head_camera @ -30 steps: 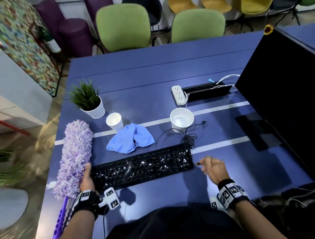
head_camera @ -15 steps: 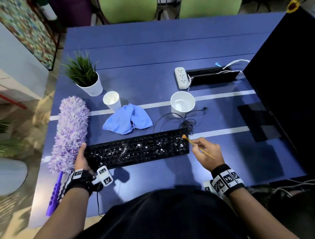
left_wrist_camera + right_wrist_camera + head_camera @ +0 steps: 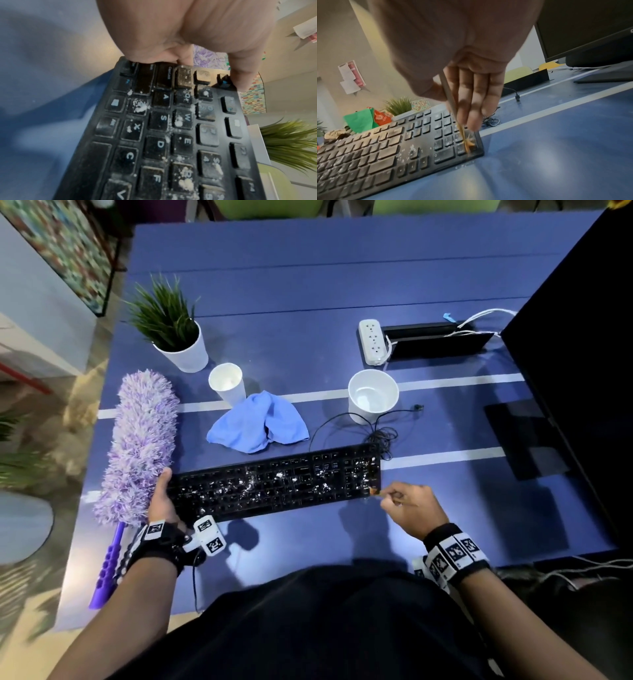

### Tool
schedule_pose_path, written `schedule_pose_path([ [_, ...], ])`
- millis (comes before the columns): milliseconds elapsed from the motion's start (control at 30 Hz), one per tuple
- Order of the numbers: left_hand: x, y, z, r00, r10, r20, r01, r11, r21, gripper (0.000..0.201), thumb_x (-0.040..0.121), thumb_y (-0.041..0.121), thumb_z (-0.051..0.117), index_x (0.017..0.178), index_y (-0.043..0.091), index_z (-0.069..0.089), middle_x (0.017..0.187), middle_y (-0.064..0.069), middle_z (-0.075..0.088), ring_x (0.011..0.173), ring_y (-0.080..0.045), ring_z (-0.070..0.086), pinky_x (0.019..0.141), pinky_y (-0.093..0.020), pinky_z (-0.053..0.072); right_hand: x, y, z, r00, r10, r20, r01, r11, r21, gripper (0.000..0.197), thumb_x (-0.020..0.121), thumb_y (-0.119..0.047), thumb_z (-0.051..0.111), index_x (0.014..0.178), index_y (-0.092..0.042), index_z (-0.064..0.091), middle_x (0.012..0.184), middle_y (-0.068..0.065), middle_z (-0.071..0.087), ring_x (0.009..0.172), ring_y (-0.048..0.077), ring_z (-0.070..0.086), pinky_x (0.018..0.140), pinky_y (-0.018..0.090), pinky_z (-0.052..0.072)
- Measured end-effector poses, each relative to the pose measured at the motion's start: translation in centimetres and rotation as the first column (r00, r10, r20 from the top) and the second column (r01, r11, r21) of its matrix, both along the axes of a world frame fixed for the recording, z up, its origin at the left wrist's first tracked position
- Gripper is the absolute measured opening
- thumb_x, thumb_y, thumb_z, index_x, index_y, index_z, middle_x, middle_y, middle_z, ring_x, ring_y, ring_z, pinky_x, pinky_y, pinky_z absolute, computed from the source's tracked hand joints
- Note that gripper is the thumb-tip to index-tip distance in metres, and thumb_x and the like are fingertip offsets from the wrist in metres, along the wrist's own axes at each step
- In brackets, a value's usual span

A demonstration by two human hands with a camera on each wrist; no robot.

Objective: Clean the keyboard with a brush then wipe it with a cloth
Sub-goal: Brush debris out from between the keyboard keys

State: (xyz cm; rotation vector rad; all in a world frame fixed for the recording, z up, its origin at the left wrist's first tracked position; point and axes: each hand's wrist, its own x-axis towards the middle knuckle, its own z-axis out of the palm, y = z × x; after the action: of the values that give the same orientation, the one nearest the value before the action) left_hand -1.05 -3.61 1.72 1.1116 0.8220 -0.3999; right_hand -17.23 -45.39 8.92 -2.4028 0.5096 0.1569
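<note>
A black keyboard speckled with white crumbs lies across the blue table in front of me. My left hand grips its left end, thumb on the top edge; in the left wrist view the fingers curl round the keyboard edge. My right hand pinches a thin wooden brush, whose orange bristles press on the near right corner of the keyboard. A crumpled blue cloth lies just behind the keyboard.
A purple fluffy duster lies left of the keyboard. Behind it stand a potted plant, a small white cup and a wider white cup. A power strip, a coiled cable and a dark monitor occupy the right.
My right hand has brought the brush from the keyboard's far right corner down to its near right corner. The left hand keeps its hold on the left end.
</note>
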Motion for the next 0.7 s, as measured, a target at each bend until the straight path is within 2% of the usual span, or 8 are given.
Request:
schedule_pose_path([
  [67,0.1,0.4,-0.2,1.000,-0.018,-0.004,0.018,1.000,0.013,0.096,0.057,0.073,0.080,0.134,0.017,0.062,0.131,-0.012,0.067,0.109,-0.031,0.069,0.097,-0.049,0.054,0.2,0.0,0.1,0.990,-0.073,0.118,0.073,0.997,0.002,0.013,0.077,-0.016,0.065,0.084,-0.025,0.071,0.067,-0.011,0.064,0.063,-0.003,0.057,0.071,0.018,0.048],
  [200,-0.1,-0.3,0.4,1.000,-0.004,-0.004,0.005,1.000,0.014,0.099,0.058,0.073,0.079,0.137,0.017,0.060,0.131,-0.011,0.066,0.109,-0.031,0.069,0.095,-0.049,0.055,0.2,0.0,0.2,0.997,-0.071,0.034,0.071,0.997,0.000,0.010,0.073,-0.027,0.060,0.075,-0.026,0.070,0.062,-0.010,0.065,0.063,0.007,0.061,0.072,0.026,0.053],
  [300,-0.2,-0.4,0.5,1.000,-0.004,0.014,0.004,1.000,-0.006,0.095,0.061,0.071,0.078,0.137,0.016,0.060,0.128,-0.011,0.068,0.105,-0.030,0.070,0.088,-0.045,0.057,0.6,0.1,0.7,0.979,-0.177,0.099,0.176,0.984,0.020,0.010,0.078,-0.022,0.060,0.078,-0.024,0.070,0.058,-0.011,0.063,0.062,0.004,0.056,0.065,0.003,0.042],
  [400,-0.2,-0.2,0.4,1.000,0.006,0.025,-0.006,1.000,-0.016,0.091,0.061,0.070,0.078,0.133,0.016,0.063,0.131,-0.012,0.067,0.104,-0.030,0.070,0.090,-0.047,0.057,0.8,0.4,0.8,0.943,-0.256,0.213,0.256,0.966,0.028,0.011,0.081,-0.013,0.062,0.076,-0.017,0.070,0.054,-0.009,0.060,0.062,-0.002,0.054,0.062,-0.003,0.035],
  [467,-0.1,-0.2,0.3,1.000,-0.009,0.028,0.009,1.000,-0.029,0.092,0.062,0.070,0.078,0.133,0.015,0.063,0.133,-0.013,0.065,0.104,-0.030,0.070,0.095,-0.051,0.056,0.9,0.7,0.5,0.945,-0.265,0.192,0.247,0.962,0.114,0.012,0.082,-0.013,0.063,0.079,-0.017,0.073,0.058,-0.009,0.066,0.060,-0.007,0.060,0.066,0.001,0.042],
  [533,-0.1,-0.1,0.1,0.998,-0.042,0.037,0.044,0.998,-0.049,0.093,0.063,0.071,0.076,0.134,0.013,0.062,0.136,-0.015,0.063,0.103,-0.031,0.069,0.103,-0.055,0.051,1.0,1.2,0.1,0.959,-0.251,0.131,0.224,0.955,0.192,0.012,0.082,-0.015,0.063,0.083,-0.019,0.075,0.065,-0.005,0.071,0.064,0.005,0.067,0.071,0.015,0.052],
  [633,0.0,0.0,0.0,0.998,-0.056,0.027,0.058,0.997,-0.049,0.084,0.065,0.071,0.074,0.125,0.013,0.067,0.134,-0.014,0.064,0.099,-0.030,0.070,0.105,-0.053,0.049,1.3,1.2,-0.2,0.957,-0.265,0.116,0.251,0.960,0.120,0.013,0.083,-0.016,0.061,0.081,-0.018,0.074,0.063,0.000,0.069,0.065,0.014,0.063,0.069,0.015,0.048],
  [700,0.0,0.1,-0.2,0.998,-0.053,0.016,0.054,0.998,-0.041,0.092,0.062,0.072,0.076,0.131,0.013,0.065,0.133,-0.014,0.066,0.106,-0.032,0.069,0.105,-0.054,0.049,1.4,1.1,-0.1,0.938,-0.311,0.155,0.303,0.950,0.078,0.014,0.083,-0.015,0.061,0.076,-0.017,0.073,0.060,0.000,0.067,0.061,0.009,0.060,0.069,0.016,0.047],
])
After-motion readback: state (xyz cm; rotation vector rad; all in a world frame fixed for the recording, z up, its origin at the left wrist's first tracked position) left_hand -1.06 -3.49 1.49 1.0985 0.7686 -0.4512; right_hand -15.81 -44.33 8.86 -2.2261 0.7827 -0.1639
